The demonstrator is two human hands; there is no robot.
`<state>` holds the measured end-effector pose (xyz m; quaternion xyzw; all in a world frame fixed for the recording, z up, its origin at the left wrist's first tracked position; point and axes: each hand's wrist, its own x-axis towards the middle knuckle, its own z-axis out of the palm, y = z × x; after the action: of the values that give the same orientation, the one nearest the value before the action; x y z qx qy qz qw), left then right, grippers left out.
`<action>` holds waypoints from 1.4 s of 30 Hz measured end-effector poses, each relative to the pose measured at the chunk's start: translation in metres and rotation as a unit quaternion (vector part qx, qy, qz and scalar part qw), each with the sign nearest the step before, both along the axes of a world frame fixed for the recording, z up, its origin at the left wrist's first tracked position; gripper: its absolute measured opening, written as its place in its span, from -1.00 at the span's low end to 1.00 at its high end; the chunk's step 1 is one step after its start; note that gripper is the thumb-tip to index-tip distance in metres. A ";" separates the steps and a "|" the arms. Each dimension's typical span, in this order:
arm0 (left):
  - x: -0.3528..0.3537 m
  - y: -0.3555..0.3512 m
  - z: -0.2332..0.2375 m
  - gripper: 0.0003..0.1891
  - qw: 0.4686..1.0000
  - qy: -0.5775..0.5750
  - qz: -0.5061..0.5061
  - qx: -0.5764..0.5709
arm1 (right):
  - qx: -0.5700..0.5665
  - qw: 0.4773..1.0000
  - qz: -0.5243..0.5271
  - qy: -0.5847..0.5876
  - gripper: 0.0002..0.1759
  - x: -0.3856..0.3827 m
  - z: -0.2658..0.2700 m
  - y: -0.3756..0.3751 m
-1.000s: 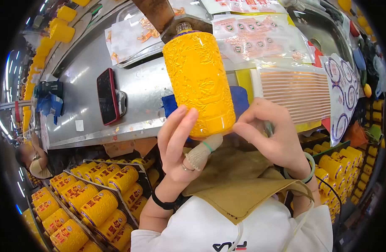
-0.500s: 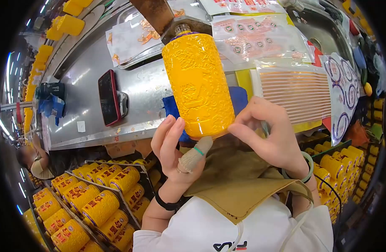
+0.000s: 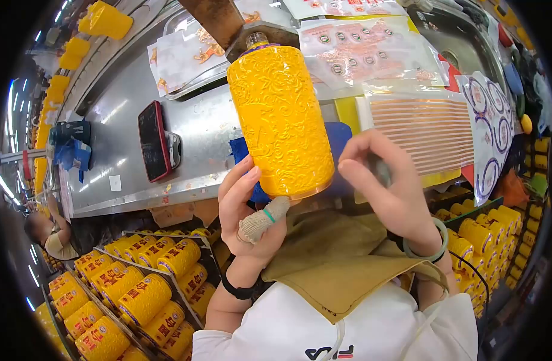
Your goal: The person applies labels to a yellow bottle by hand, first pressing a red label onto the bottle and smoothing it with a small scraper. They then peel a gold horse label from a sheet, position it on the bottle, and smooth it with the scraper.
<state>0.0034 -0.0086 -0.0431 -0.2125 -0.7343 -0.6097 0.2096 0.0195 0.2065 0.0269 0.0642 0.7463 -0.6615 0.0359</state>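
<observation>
A yellow embossed bottle lies tilted over the bench, its neck held in a rusty metal fixture. My left hand grips its lower left end, fingers along the side and the thumb at the base edge. A knitted cot with a green band covers that thumb. Just off the bottle's lower right side, my right hand has thumb and index finger brought together. Whether something small is between them I cannot make out. A greyish covering shows on a finger behind them.
On the metal bench are a red-cased phone, a sheet of striped strips, printed label sheets and a tray. Crates of yellow bottles stand at lower left, more bottles at right. Another person is at far left.
The bottle has turned about its length, so its raised panel no longer faces me. My right hand has come slightly away from its edge. My left thumb has shifted left along the base.
</observation>
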 end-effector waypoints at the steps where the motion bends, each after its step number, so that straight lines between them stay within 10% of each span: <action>1: 0.001 0.000 0.000 -0.44 1.000 0.001 -0.001 0.000 | 0.000 1.000 -0.001 0.001 -0.84 0.000 0.000 -0.005; 16: -0.009 0.000 0.035 -0.75 0.940 0.176 -0.004 -0.293 | -0.089 0.996 0.016 -0.015 -0.83 -0.002 -0.007 -0.010; 42: -0.002 -0.001 0.026 -0.55 0.990 0.043 -0.021 -0.131 | -0.019 0.999 0.023 -0.016 -0.75 0.004 0.001 -0.020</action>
<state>0.0014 -0.0101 -0.0171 -0.2797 -0.7938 -0.5026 0.1979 0.0235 0.1863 0.0279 0.0567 0.7345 -0.6731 0.0642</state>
